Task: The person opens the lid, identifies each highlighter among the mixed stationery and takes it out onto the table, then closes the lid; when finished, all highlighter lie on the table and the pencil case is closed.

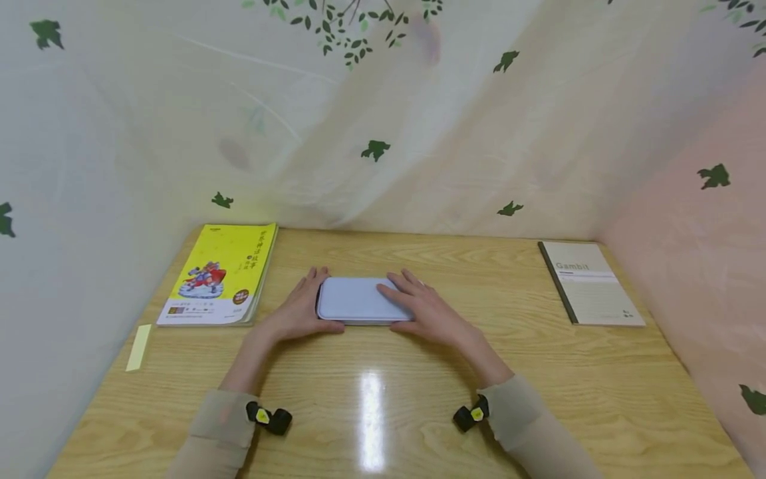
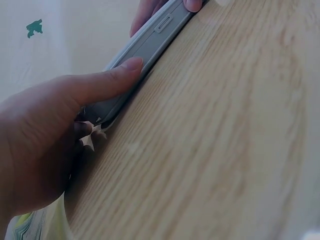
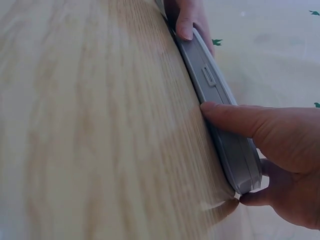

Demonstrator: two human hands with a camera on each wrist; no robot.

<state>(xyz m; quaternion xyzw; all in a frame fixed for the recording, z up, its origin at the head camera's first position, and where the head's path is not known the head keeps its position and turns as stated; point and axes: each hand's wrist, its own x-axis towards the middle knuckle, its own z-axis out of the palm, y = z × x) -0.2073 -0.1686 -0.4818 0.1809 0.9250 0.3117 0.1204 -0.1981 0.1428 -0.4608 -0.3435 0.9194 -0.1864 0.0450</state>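
A flat, pale blue hard case point(image 1: 353, 299) with rounded corners lies lengthwise on the wooden table. Its grey front side carries a small rectangular latch point(image 2: 163, 23), and the lid looks closed. At the case's left end, my left hand point(image 1: 299, 309) grips it with the thumb along the front side and the fingers toward the back. My right hand point(image 1: 432, 309) holds the right end, its thumb point(image 3: 227, 117) pressed on the front side and some fingers over the top. In the right wrist view, fingertips reach the bottom corner. What is inside the case is hidden.
A yellow book point(image 1: 221, 273) lies at the table's left, with a pale yellow strip point(image 1: 139, 347) near its lower corner. A grey notebook point(image 1: 589, 283) lies at the right. Printed curtains point(image 1: 383, 186) border the back and sides of the table point(image 1: 413, 406).
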